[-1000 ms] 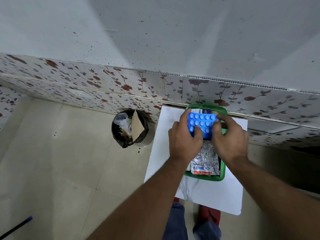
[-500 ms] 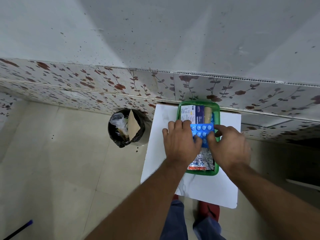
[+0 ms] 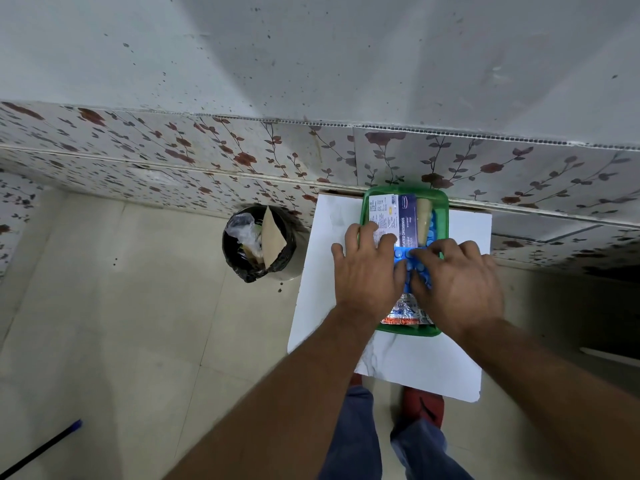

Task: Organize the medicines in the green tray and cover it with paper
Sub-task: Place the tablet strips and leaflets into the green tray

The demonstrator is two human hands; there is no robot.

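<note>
A green tray (image 3: 441, 209) rests on a white table (image 3: 322, 271) against the wall. Inside it lie a dressings pack (image 3: 393, 216) with a blue and white label, a beige roll (image 3: 423, 220), a blue blister strip (image 3: 408, 263) and a silver foil strip (image 3: 403, 311). My left hand (image 3: 367, 271) lies flat over the tray's left side, fingers on the dressings pack and the blue strip. My right hand (image 3: 457, 282) presses down on the blue strip from the right. Both hands hide the tray's middle.
A black-lined bin (image 3: 258, 242) holding plastic and brown card stands on the floor left of the table. A floral tiled wall (image 3: 207, 157) runs behind. My legs and red footwear (image 3: 424, 407) show under the table's near edge. A dark stick with a blue tip (image 3: 41, 448) lies at bottom left.
Both hands brought the blue blister strip down from the far end of the tray to its middle, uncovering the dressings pack and beige roll. The view shifted slightly.
</note>
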